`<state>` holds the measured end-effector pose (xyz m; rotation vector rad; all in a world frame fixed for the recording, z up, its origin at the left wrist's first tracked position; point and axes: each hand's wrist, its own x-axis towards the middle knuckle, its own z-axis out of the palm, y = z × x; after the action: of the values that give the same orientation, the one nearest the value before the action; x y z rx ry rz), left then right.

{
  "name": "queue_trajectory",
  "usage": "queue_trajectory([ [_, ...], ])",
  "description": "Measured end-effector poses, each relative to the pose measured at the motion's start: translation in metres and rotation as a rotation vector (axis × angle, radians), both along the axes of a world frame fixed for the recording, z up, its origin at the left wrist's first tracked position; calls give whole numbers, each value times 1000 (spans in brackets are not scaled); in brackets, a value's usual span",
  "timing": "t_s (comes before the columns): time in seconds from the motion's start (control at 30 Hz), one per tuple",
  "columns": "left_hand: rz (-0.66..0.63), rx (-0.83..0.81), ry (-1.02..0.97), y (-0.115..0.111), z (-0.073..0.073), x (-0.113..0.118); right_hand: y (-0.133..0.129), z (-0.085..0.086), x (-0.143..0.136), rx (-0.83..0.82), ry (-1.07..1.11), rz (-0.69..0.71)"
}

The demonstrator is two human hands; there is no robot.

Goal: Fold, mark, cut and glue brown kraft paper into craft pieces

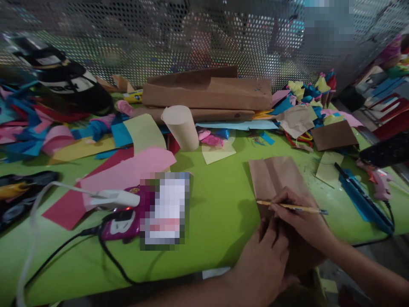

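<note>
partly, the brown paper [281, 175] hides under both hands, its lower end dark and hard to make out; the visible top is flat and creased. the right hand's [292, 211] grip pinches a yellow pencil [300, 208] over it, while the left hand [266, 256] presses it at the green bench's [217, 230] near edge, fingers bent.

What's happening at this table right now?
The right hand holds a pencil whose tip is at the left edge of a brown paper bag. The left hand rests on the lower part of the bag. To the left on the green table are a purple power strip with plugs in it and pink paper; an upright cardboard tube stands farther back.
</note>
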<state>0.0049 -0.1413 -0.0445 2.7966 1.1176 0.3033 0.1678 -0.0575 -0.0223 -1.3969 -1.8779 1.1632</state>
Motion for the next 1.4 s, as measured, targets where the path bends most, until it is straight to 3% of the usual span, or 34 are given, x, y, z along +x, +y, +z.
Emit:
queue_trajectory([
  [0.1, -2, 19, -8, 0, 0, -1, 2, 3, 0, 15, 80, -73],
  [0.23, 16, 16, 6, 1, 0, -2, 8, 21, 9, 166, 206, -269],
  [0.4, 39, -50, -33, 1, 1, -3, 14, 37, 45, 353, 95, -398],
  [0.5, 77, -88, -108, 0, 4, -5, 22, 32, 75, 489, -88, -328],
  [0.67, 168, -171, -186, 9, 22, -10, 53, 16, 118, 669, -590, -21],
  [0.8, 270, -117, -128, 40, 41, -14, 75, 5, 129, 685, -754, 19],
  [0.97, 378, 3, -19, 107, 55, -7, 83, -6, 122, 701, -801, 28],
  [1.13, 448, -139, 92, 169, 55, 14, 84, -17, 120, 737, -793, -3],
  [1.23, 479, -182, 102, 188, 52, 23, 85, -24, 124, 731, -770, -40],
  [1.4, 555, -267, 41, 200, 50, 21, 86, -32, 129, 714, -704, -41],
])
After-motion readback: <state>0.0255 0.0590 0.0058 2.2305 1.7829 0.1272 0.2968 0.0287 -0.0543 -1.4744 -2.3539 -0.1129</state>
